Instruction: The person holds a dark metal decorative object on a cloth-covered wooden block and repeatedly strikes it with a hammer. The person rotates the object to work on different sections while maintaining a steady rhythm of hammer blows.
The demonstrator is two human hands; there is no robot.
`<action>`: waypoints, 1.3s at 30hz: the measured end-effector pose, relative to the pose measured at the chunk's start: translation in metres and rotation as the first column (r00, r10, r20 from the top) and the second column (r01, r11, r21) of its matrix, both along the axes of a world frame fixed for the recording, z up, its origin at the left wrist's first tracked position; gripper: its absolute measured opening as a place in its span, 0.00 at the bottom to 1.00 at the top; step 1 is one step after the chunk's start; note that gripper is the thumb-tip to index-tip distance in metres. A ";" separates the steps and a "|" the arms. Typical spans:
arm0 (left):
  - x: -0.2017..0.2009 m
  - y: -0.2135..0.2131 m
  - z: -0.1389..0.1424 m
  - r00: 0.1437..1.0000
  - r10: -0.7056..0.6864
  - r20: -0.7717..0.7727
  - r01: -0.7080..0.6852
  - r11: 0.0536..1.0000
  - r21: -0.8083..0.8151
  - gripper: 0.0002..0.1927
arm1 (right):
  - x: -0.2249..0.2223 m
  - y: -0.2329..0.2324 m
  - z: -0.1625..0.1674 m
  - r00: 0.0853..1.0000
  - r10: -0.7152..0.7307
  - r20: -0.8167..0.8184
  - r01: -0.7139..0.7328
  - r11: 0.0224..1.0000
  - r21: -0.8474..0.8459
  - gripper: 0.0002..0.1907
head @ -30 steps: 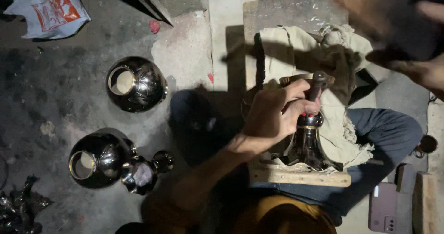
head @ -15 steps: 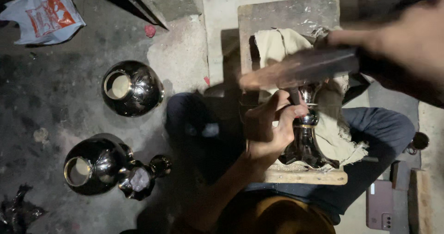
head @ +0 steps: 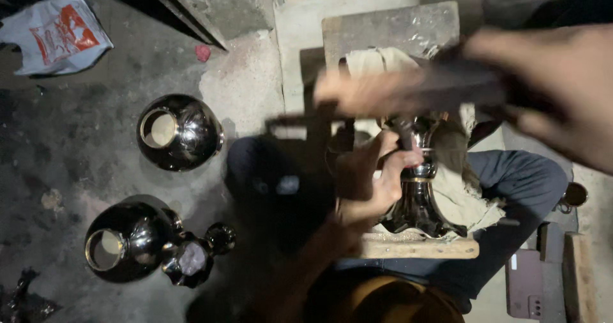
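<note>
My left hand point(head: 373, 182) grips a short dark punch point(head: 403, 133) set upright on the top of a shiny dark flared metal piece point(head: 418, 202). That piece stands on a wooden block point(head: 415, 247) across my lap, with a pale cloth point(head: 476, 198) beneath it. Closer to the camera, at the upper right, my right hand point(head: 562, 87) holds a wooden mallet point(head: 383, 93). The mallet is blurred by motion, and its head hangs just above the punch and partly hides the cloth behind it.
Two round dark metal pots point(head: 179, 131) point(head: 124, 240) sit on the concrete floor to the left, with a small dark fitting point(head: 191, 259) beside the nearer one. A plastic bag point(head: 57, 36) lies at the top left. A stone slab point(head: 389, 26) stands ahead, and a phone point(head: 523, 285) lies at the lower right.
My right hand has swung the mallet down and leftward from the upper right corner to just above the punch. My left hand stays on the punch.
</note>
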State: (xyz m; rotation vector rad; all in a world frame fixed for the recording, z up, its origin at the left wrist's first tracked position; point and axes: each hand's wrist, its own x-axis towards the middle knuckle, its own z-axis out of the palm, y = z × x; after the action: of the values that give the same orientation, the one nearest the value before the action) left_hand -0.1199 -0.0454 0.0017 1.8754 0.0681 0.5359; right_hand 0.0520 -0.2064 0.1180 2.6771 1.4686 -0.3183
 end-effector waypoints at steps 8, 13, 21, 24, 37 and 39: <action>0.026 0.024 -0.001 0.934 -0.351 -0.061 0.353 0.936 0.015 0.11 | -0.001 -0.049 -0.046 0.890 -0.108 -0.442 0.327 0.828 0.456 0.30; 0.030 0.029 0.003 0.897 -0.440 -0.046 0.442 0.897 0.035 0.12 | -0.012 -0.088 -0.087 0.818 -0.314 -0.482 0.526 0.749 0.404 0.29; 0.038 0.032 -0.025 0.841 -0.535 0.084 0.524 0.843 0.122 0.18 | -0.038 -0.129 -0.121 0.738 -0.444 -0.508 0.657 0.643 0.392 0.28; 0.042 0.030 -0.038 0.806 -0.569 0.164 0.549 0.822 0.152 0.18 | -0.051 -0.141 -0.130 0.708 -0.483 -0.516 0.695 0.606 0.387 0.28; 0.054 0.039 -0.039 0.579 -0.777 0.247 0.797 0.604 0.031 0.17 | -0.088 -0.131 -0.099 0.872 -0.405 -0.275 0.489 0.723 0.488 0.31; 0.055 0.040 -0.038 0.535 -0.778 0.330 0.797 0.594 0.108 0.22 | -0.099 -0.118 -0.080 0.922 -0.365 -0.128 0.379 0.789 0.483 0.35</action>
State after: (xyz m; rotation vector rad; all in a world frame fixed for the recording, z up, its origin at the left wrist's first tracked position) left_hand -0.0650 -0.0052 -0.0362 1.5052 -0.9744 0.1955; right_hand -0.0468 -0.3245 0.0384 3.3984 1.1310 0.0232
